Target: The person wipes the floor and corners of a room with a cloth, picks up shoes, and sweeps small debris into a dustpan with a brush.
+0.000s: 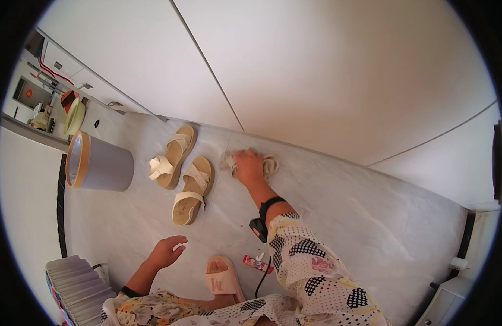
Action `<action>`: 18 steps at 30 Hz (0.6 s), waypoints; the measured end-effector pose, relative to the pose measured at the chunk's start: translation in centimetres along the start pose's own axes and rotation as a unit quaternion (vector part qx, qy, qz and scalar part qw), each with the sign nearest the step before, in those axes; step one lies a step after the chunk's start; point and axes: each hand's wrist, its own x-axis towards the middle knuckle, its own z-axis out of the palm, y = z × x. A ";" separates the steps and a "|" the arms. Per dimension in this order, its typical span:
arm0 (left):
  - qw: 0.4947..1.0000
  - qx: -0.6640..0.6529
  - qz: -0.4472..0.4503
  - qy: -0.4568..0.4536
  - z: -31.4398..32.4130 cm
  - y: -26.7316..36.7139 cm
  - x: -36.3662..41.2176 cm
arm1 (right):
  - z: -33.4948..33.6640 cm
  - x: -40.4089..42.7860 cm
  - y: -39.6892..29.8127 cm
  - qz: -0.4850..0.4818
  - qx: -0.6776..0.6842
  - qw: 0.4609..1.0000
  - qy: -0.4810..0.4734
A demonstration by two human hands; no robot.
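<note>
My right hand (249, 166) presses down on a crumpled light-coloured cloth (271, 166) on the grey marbled floor, near the foot of the white cabinet. Part of the cloth bunches out to the right of the fingers, and the rest is partly hidden under the hand. To the left of the cloth lie two tan sandals with pale straps, the nearer one (198, 179) and the farther one (185, 140). Over the floor at lower left hangs my left hand (166, 252), holding nothing, its thumb apart from its fingers.
A grey waste bin (110, 165) with a wood-coloured rim lies on its side at left. White cabinet panels (336, 81) span the far side. By my slippered foot (221, 281) lies a red wrapper (257, 263). A pleated grey object (77, 285) is at lower left, a pale basin (75, 117) beyond the bin.
</note>
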 end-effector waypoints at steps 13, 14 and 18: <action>0.996 -0.018 0.079 -0.032 3.6 3.4 -0.7 | -20.4 -9.2 2.7 -0.108 0.241 0.920 0.289; 0.997 -0.010 0.074 -0.029 3.6 3.4 -1.2 | -23.5 -7.5 2.3 -0.131 0.200 0.914 0.328; 0.996 0.005 0.087 -0.013 3.8 3.5 -1.5 | -28.1 -0.4 3.4 -0.194 0.014 0.889 0.415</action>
